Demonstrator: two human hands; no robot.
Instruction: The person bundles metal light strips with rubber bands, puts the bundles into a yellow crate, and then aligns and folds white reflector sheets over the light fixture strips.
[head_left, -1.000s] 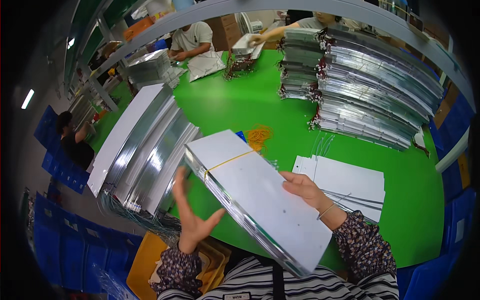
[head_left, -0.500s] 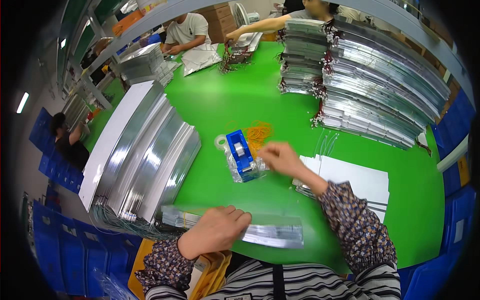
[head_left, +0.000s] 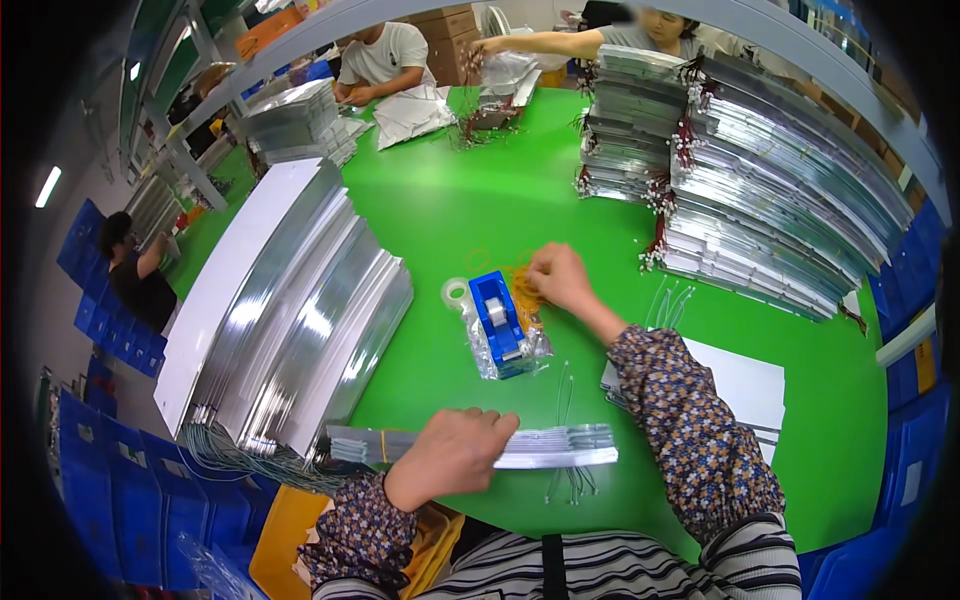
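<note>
My left hand [head_left: 455, 452] is closed over a bundle of long silver-white strips [head_left: 555, 447] near the front edge of the table. A yellow rubber band [head_left: 384, 446] circles the bundle's left part, and thin pale wires [head_left: 572, 484] stick out around its right end. My right hand [head_left: 562, 278] is at the pile of orange rubber bands [head_left: 527, 305], its fingertips pinched on some of them. Just left of that pile, a blue tape dispenser [head_left: 513, 340] stands on crumpled clear plastic, with a white tape roll [head_left: 456, 292] beside it.
A long stack of silver strips [head_left: 290, 290] with green wires lies at left. Tall stacks of strips [head_left: 770, 190] with red wires stand at right. White panels [head_left: 735, 385] lie near my right forearm. A yellow bin [head_left: 285, 540] is below the table edge. Co-workers sit across.
My right hand has moved up and left in the picture, onto the rubber bands. The strip bundle has turned more level in my left hand, and wires now show around its right end.
</note>
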